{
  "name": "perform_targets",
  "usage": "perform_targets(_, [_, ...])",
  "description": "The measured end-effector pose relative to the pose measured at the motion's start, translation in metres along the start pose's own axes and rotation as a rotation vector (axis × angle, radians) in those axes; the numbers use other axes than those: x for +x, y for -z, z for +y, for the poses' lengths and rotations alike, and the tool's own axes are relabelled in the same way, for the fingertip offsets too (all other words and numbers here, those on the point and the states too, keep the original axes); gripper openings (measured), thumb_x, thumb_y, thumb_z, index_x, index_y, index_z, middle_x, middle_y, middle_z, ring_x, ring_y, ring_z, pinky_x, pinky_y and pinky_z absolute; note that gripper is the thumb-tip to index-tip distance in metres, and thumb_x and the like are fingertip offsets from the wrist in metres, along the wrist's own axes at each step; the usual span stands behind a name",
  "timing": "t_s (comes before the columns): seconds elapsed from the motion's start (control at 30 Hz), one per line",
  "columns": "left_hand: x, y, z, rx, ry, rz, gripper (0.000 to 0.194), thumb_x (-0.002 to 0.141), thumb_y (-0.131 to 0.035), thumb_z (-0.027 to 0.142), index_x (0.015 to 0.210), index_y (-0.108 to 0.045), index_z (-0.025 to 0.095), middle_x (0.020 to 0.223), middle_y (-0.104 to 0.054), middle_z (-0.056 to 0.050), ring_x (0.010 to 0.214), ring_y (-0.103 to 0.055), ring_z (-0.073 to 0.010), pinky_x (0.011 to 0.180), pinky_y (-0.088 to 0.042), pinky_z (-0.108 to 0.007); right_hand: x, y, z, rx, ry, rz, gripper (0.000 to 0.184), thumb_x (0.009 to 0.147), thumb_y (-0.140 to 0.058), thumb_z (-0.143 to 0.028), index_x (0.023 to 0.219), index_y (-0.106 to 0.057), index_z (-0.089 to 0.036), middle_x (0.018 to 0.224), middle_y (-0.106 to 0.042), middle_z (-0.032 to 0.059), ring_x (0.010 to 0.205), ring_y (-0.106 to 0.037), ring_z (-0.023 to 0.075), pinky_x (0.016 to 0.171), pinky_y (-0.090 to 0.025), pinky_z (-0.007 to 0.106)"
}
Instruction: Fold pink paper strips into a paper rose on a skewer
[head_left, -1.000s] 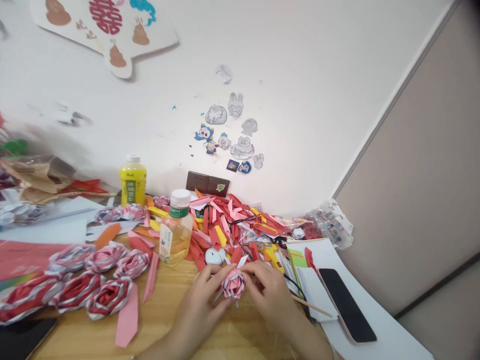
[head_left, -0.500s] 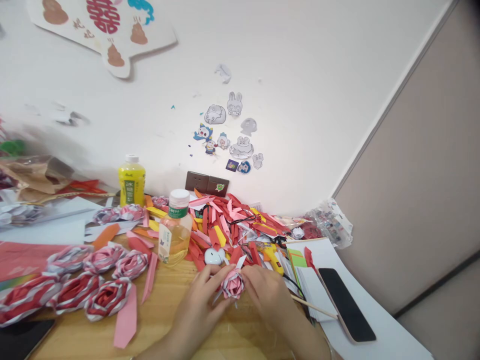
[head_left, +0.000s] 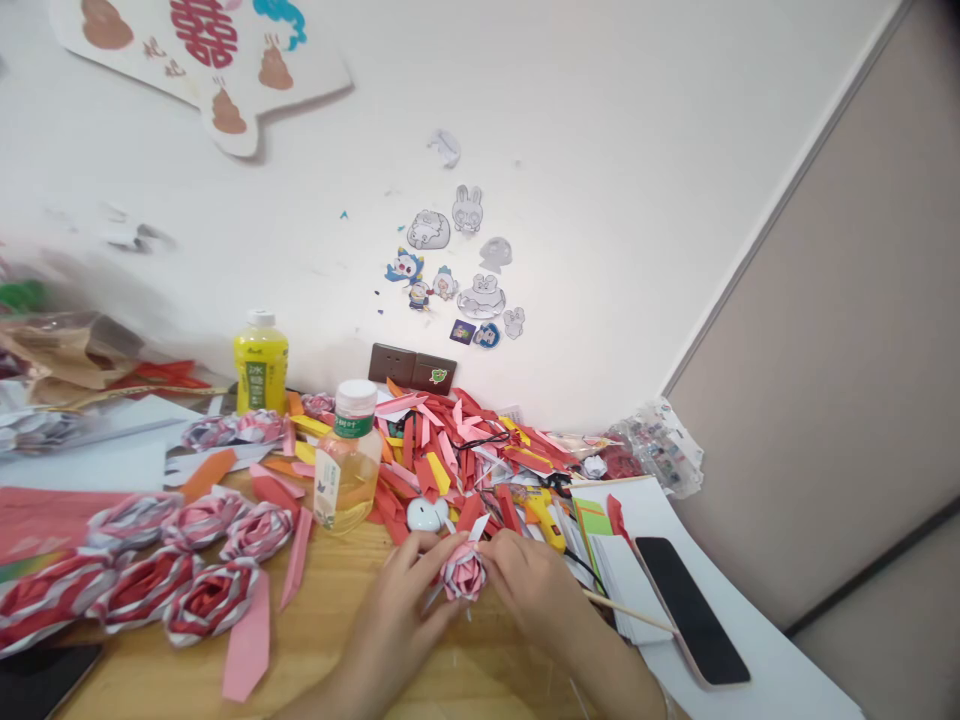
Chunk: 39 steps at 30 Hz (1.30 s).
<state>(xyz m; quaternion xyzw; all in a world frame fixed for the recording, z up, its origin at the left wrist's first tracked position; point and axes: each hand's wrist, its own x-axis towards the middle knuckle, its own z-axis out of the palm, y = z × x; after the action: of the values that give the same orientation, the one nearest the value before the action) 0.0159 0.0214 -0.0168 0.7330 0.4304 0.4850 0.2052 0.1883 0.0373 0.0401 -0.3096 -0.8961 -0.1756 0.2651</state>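
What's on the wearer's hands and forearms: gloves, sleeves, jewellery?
Left hand and right hand: bare, no gloves, no rings visible. No sleeves on the forearm parts in view. A thin, pale band shows on the right arm, too blurred to identify.

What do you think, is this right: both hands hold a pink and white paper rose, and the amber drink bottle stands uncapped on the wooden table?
Not quite: the head view shows the amber drink bottle with its white cap on. The left hand and right hand do hold the pink and white paper rose, and the bottle stands on the wooden table.
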Motion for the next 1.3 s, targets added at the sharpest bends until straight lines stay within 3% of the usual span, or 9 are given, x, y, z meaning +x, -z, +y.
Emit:
perform_targets(0.23, [-0.0007,0.0008,0.003,0.011,-0.003,0.016,0.043,0.076,-0.06,0.025,0.118,-0.053,0.03,0.096,-0.056,-0.005,0.09,-0.055,-0.021,0.078,-0.048,-0.032,-0.0041,-0.0027,0.0019,0.173,-0.165,-0.062,0.034,0.096,-0.025,-0.03,0.084,-0.054,-0.017,0.067,-0.064,0.0034,0.057,-0.061,0.0158,0.051,-0.039,0.023])
perform_targets(0.47, [-0.0009,0.0011,0.0025,-0.011,-0.005,0.016,0.044,0.076,-0.059,0.019,0.118,-0.053,0.03,0.096,-0.055,-0.005,0.091,-0.054,-0.0209,0.079,-0.048,-0.033,-0.002,0.0034,-0.0003,0.467,-0.331,-0.126,0.017,0.092,-0.037,-0.024,0.086,-0.052,-0.019,0.072,-0.063,0.0011,0.063,-0.059,0.0133,0.055,-0.039,0.021])
perform_targets(0.6, [-0.0011,0.0009,0.0025,-0.018,-0.013,0.005,0.043,0.077,-0.058,0.02,0.119,-0.052,0.03,0.096,-0.054,-0.005,0.091,-0.054,-0.0209,0.079,-0.048,-0.033,-0.0005,0.0057,0.0005,0.56,-0.356,-0.149,0.015,0.091,-0.037,-0.022,0.086,-0.051,-0.019,0.073,-0.062,0.0007,0.063,-0.057,0.0128,0.055,-0.039,0.021])
perform_targets(0.77, [-0.0012,0.0004,0.0013,-0.014,-0.015,0.011,0.045,0.077,-0.058,0.02,0.12,-0.051,0.03,0.097,-0.054,-0.005,0.091,-0.054,-0.0206,0.079,-0.048,-0.032,0.0012,0.0069,0.0015,0.459,-0.338,-0.137,0.015,0.091,-0.04,-0.026,0.086,-0.053,-0.019,0.071,-0.063,0.0004,0.062,-0.058,0.0134,0.056,-0.038,0.022])
perform_targets(0.97, [-0.0011,0.0006,0.0006,0.031,-0.017,0.029,0.045,0.076,-0.058,0.02,0.119,-0.052,0.03,0.098,-0.056,-0.006,0.091,-0.055,-0.0213,0.079,-0.048,-0.034,0.0019,0.0046,-0.0013,0.153,-0.197,0.072,0.026,0.092,-0.036,-0.03,0.081,-0.056,-0.018,0.068,-0.06,0.0026,0.058,-0.055,0.0145,0.053,-0.035,0.024])
perform_targets(1.3, [-0.0009,0.0033,0.0036,0.093,-0.064,0.081,0.045,0.075,-0.057,0.019,0.118,-0.054,0.032,0.095,-0.058,-0.006,0.088,-0.057,-0.0208,0.077,-0.05,-0.033,0.0017,0.003,-0.0039,0.14,-0.173,0.091,0.035,0.095,-0.029,-0.029,0.08,-0.058,-0.018,0.067,-0.062,0.0036,0.059,-0.058,0.0147,0.053,-0.037,0.024])
